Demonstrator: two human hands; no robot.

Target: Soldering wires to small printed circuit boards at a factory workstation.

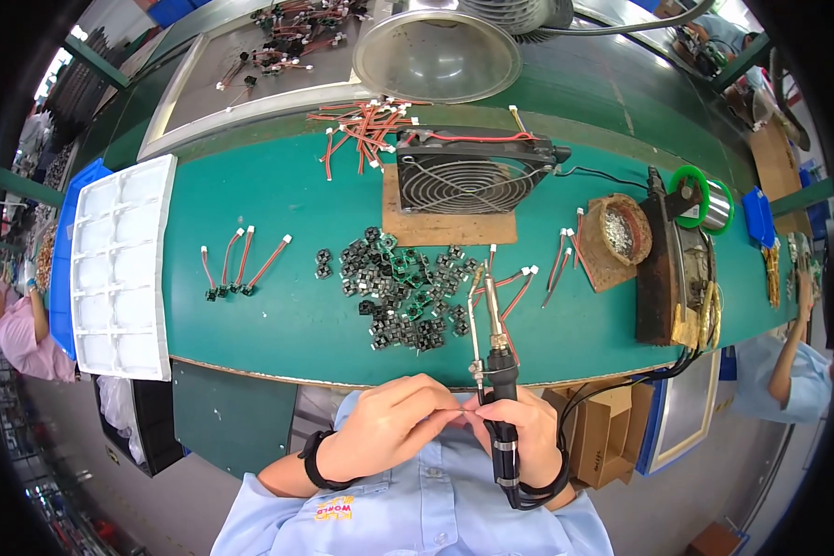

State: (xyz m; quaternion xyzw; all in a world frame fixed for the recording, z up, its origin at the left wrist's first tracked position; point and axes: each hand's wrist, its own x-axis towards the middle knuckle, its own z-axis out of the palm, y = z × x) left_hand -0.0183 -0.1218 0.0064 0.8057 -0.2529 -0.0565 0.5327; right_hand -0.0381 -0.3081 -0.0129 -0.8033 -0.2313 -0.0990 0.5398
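At the table's near edge, my right hand (531,434) is closed around a soldering iron (502,371) with a thin metal feed tube alongside; its tip points up and away from me. My left hand (400,419) is closed in a pinch, its fingertips meeting those of my right hand. Between them shows what looks like a thin wire (464,410), mostly hidden by the fingers. Beyond the hands lies a pile of small black and green parts (403,292). Red wires with white plugs (521,278) lie behind the iron.
A black fan (473,176) stands at the back on a brown board. Right are a round tip-cleaning pot (621,232), a solder spool (716,206) and a dark soldering unit (658,287). Left, several wired parts (241,269) lie near a white compartment tray (120,269). Other people sit at both sides.
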